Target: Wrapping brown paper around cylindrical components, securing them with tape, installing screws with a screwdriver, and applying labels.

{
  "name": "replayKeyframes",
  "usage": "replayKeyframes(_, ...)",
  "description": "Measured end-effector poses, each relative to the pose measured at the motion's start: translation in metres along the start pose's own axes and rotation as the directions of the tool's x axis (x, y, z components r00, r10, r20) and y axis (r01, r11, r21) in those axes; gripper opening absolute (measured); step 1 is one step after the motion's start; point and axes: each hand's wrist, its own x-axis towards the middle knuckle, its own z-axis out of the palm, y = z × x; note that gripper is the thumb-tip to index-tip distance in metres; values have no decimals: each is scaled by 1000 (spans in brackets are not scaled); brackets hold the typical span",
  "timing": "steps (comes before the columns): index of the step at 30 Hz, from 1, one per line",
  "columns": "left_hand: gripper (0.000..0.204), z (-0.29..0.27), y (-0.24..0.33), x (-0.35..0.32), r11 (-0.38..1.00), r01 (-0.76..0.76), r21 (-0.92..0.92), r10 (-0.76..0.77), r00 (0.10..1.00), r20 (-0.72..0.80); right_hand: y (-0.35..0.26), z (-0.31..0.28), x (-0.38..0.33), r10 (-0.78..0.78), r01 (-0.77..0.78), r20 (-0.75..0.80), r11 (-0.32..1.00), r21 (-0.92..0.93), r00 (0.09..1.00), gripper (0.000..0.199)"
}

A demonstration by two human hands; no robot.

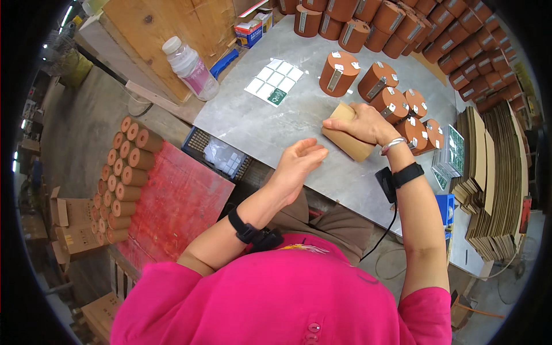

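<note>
My right hand [366,123] is wrapped round a tan paper-covered cylinder [352,145], which lies tilted over the grey table [247,121]. To its left, my left hand [296,164] is held apart from the cylinder, palm turned toward it, fingers stretched and nothing in them. Just past my right hand stand several reddish-brown cylinders [339,73] with metal strips down their sides and small white stickers on top. A sheet of white square stickers [275,80] with one green corner piece lies flat on the table, beyond my left hand.
Many more reddish-brown cylinders [411,26] are stacked at the back right. Flattened cardboard [506,184] stands at the right beside a clear box of green cards [453,150]. Tan rolls with centre holes [123,192] are piled on a red board [172,201]. A plastic bottle [192,72] stands back left.
</note>
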Motion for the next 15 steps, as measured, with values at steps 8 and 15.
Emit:
replayKeyframes(8,52,39,-8,13,998,53,-23,-50,994,94,15,14,-18,-2,-6,23,945,328,1000,83)
replayKeyframes(15,62,44,-14,-15,997,-57,-43,65,967,246,36,70,-93,-160,340,-307,592,731,938,58)
